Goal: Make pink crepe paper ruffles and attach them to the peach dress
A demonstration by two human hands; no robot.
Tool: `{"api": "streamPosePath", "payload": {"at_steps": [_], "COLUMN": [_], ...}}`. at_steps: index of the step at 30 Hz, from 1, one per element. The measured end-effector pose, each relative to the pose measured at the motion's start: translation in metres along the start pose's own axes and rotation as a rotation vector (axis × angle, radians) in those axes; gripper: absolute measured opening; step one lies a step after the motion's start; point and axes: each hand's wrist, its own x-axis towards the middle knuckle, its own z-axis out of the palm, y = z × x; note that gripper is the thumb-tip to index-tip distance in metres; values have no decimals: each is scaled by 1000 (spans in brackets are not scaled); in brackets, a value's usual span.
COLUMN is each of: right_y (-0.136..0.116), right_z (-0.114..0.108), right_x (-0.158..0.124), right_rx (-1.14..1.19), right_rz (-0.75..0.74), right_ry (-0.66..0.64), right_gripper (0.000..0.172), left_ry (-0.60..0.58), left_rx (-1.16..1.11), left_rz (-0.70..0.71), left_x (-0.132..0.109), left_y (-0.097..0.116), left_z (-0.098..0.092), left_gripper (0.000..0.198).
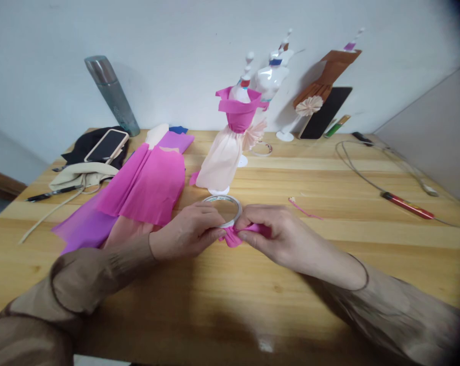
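Observation:
My left hand [193,230] is closed around the near left side of a roll of tape [235,201], which is tilted up above the table. A small gathered piece of pink crepe paper [232,238] hangs against the roll's lower edge. My right hand [275,229] pinches this paper between thumb and forefinger, its knuckles close to the roll. Just beyond both hands stands a mini dress form [240,114] in a pink top, with a pale peach skirt [220,165] and a pleated rosette at the waist.
Sheets of pink and purple crepe paper [149,178] lie left, beside a phone [106,146], a pen [54,193] and a grey bottle [115,94]. Behind are a white dress form [271,81] and one in brown [327,73]. A red-handled tool [407,205] with a cable lies right.

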Motion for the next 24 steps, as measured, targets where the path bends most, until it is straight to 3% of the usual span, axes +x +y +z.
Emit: {"api": "streamPosePath", "payload": {"at_steps": [13,24], "right_y": [5,11], "right_z": [9,11], "right_x": [0,4], "right_rx": [254,277], "right_rz": [98,141], "right_ry": [10,137], "right_gripper": [16,20], "left_ry": [30,62], "left_rx": [-25,-53], "left_rz": [-3,8], "left_x": [0,0], "left_y": [2,4], "left_z": [-2,-3], "left_gripper": [26,25]}}
